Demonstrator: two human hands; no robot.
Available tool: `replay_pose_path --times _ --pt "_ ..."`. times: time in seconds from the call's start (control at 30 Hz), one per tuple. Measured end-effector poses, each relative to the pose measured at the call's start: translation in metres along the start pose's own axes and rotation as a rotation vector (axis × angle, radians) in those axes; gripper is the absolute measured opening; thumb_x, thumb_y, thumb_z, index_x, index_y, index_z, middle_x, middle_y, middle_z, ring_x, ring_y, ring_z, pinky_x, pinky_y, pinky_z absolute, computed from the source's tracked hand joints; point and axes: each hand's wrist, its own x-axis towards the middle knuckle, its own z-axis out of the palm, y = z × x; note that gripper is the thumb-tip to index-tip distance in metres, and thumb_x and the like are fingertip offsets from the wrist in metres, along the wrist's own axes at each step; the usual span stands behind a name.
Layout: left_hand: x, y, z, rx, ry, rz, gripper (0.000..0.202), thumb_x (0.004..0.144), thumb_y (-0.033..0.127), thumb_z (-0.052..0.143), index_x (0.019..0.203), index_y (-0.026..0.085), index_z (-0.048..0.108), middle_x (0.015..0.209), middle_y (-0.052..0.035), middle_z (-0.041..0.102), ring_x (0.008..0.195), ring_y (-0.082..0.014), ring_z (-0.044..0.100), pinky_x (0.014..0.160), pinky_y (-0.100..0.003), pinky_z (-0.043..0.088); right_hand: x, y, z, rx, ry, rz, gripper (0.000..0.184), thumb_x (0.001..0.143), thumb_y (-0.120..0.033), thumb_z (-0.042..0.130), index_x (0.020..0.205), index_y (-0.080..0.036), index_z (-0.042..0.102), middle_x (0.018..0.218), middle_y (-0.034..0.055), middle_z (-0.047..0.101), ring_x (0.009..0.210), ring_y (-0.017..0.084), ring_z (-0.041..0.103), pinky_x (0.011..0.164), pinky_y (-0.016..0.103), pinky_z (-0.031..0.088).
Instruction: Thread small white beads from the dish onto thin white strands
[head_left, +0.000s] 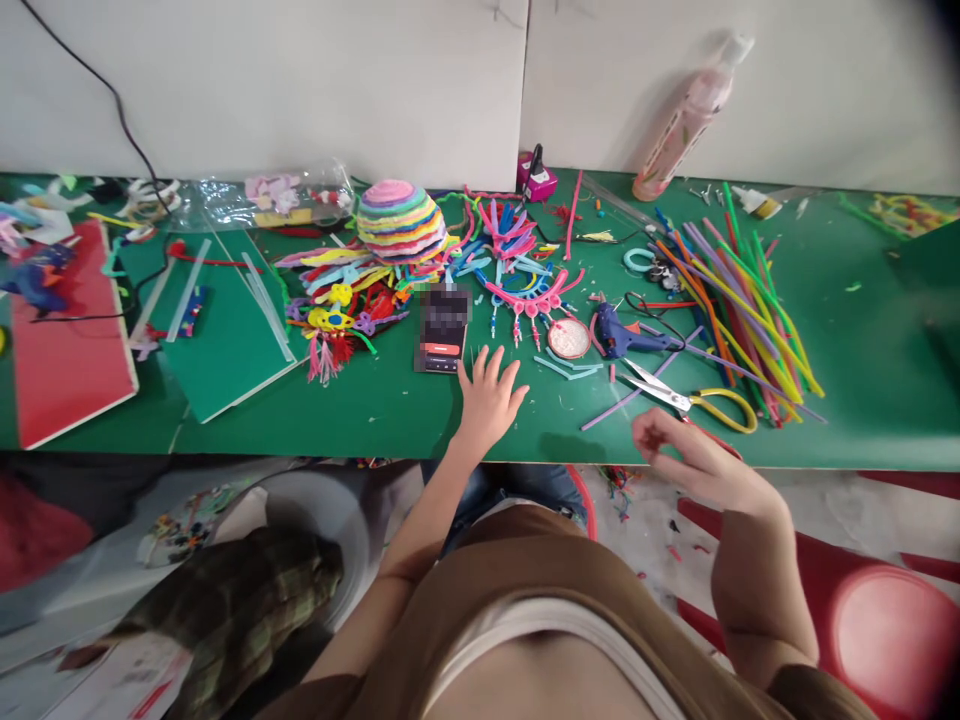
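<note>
My left hand [489,402] lies on the green table with its fingers spread, beside the lower right corner of a phone [444,325]. My right hand [694,462] is over the table's front edge, its fingers curled in; anything inside them is hidden. Close in front of it lie scissors [679,398] with a yellow and a red handle, blades parted. Behind them rests a blue glue gun [634,335]. A round dish of small white bits [568,338] sits left of the glue gun. Pink and blue pipe-cleaner work [529,300] with beads lies beyond my left hand.
A striped ball-like craft piece [401,225] stands behind the phone amid colourful pipe-cleaner pieces. A bundle of pipe cleaners [757,310] lies at right. A bottle [686,130] leans at the wall. Red [71,340] and green [225,370] boards lie left. A red stool [889,640] stands below.
</note>
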Motion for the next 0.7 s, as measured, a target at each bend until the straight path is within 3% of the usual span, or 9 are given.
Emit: replay_pose_path --times 0.07,0.13,0.23,0.3,0.4,0.5,0.6,0.7 --pt "0.004 0.007 -0.003 -0.230 0.070 0.000 0.039 0.094 0.042 0.044 0.120 0.020 0.061 0.142 -0.0137 0.049 0.140 -0.0334 0.032 0.112 -0.066 0.016 -0.008 -0.001 0.000 0.091 0.120 -0.041 0.006 0.087 -0.023 0.042 0.089 -0.021 0.047 0.079 0.0022 0.055 0.071 0.014 0.050 0.066 0.027 0.045" --pt "0.008 0.021 -0.005 -0.612 0.102 0.013 0.041 0.096 0.046 0.037 0.118 0.021 0.061 0.134 -0.0118 0.057 0.134 -0.0269 0.044 0.114 -0.056 0.027 -0.001 -0.002 0.007 0.202 0.137 -0.107 0.009 0.088 -0.027 0.044 0.089 -0.020 0.049 0.081 0.0036 0.056 0.072 0.014 0.051 0.066 0.027 0.046" --pt "0.011 0.047 -0.008 -1.275 -0.034 -0.035 0.053 0.096 0.054 0.025 0.121 0.020 0.057 0.118 -0.0120 0.066 0.112 -0.0220 0.062 0.099 -0.044 0.048 0.031 -0.003 0.030 0.430 0.040 -0.200 0.019 0.087 -0.038 0.050 0.084 -0.019 0.051 0.082 0.0042 0.056 0.073 0.014 0.053 0.067 0.028 0.047" --pt "0.010 0.059 -0.010 -1.526 -0.096 -0.145 0.051 0.095 0.057 0.029 0.118 0.020 0.057 0.104 -0.0095 0.069 0.097 -0.0196 0.067 0.088 -0.039 0.054 0.056 -0.002 0.050 0.605 0.037 -0.204 0.025 0.086 -0.043 0.051 0.087 -0.018 0.050 0.076 0.0016 0.054 0.065 0.012 0.051 0.062 0.027 0.046" --pt "0.006 0.062 -0.013 -1.641 0.041 -0.336 0.036 0.095 0.052 0.038 0.110 0.025 0.055 0.082 -0.0015 0.061 0.076 -0.0122 0.062 0.075 -0.030 0.054 0.084 0.000 0.077 0.806 0.022 -0.259 0.030 0.088 -0.047 0.046 0.094 -0.018 0.050 0.070 -0.0002 0.054 0.063 0.012 0.054 0.065 0.030 0.048" --pt "0.004 0.049 -0.017 -1.585 0.160 -0.443 0.032 0.097 0.048 0.033 0.105 0.027 0.054 0.070 0.0017 0.046 0.066 -0.0097 0.051 0.067 -0.025 0.050 0.095 0.003 0.095 0.917 0.075 -0.311 0.035 0.082 -0.048 0.057 0.101 -0.018 0.052 0.080 0.0034 0.062 0.071 0.014 0.059 0.069 0.031 0.049" --pt "0.002 0.037 -0.021 -1.553 0.207 -0.434 0.032 0.098 0.048 0.029 0.104 0.028 0.055 0.067 0.0022 0.036 0.062 -0.0105 0.043 0.066 -0.025 0.047 0.098 0.006 0.104 0.962 0.204 -0.320 0.040 0.077 -0.053 0.063 0.098 -0.020 0.057 0.081 0.0047 0.065 0.073 0.015 0.060 0.067 0.030 0.047" --pt "0.002 0.033 -0.023 -1.590 0.237 -0.398 0.029 0.098 0.046 0.032 0.101 0.029 0.056 0.065 0.0026 0.032 0.060 -0.0108 0.038 0.066 -0.026 0.045 0.102 0.009 0.110 0.914 0.374 -0.272 0.045 0.080 -0.062 0.053 0.095 -0.020 0.058 0.069 0.0032 0.062 0.066 0.016 0.058 0.062 0.030 0.045"
